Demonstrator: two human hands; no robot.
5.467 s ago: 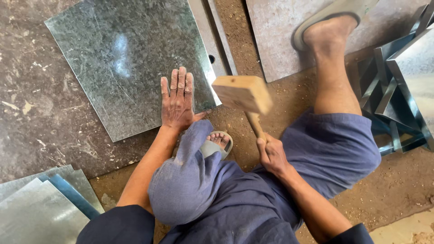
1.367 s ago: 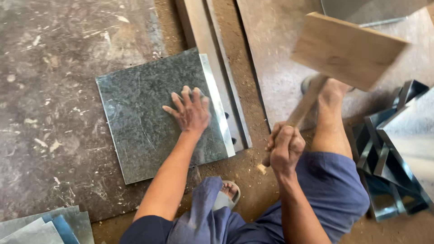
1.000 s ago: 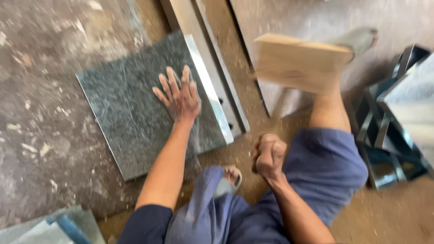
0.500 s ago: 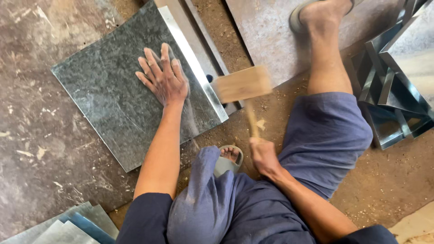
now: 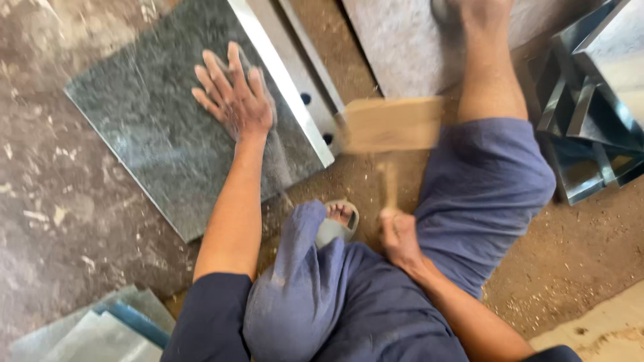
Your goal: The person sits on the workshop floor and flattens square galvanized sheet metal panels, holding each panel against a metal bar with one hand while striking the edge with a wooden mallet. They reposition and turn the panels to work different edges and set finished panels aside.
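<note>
Our left hand (image 5: 235, 100) flat, fingers spread, pressing grey metal sheet (image 5: 168, 127) on floor (image 5: 60, 221). Our right hand (image 5: 397, 236) closed tight round handle of wooden mallet (image 5: 392, 125); its blurred head sits just right of sheet's bent edge, over steel bar (image 5: 302, 80). Folded metal pieces (image 5: 590, 114) stacked far right. More sheets (image 5: 94, 332) lower left.

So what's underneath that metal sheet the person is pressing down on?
The metal sheet lies flat on the mottled floor, its right edge over a long metal bar. The left hand presses on top. How far the bar runs beneath is hidden by the sheet.
</note>
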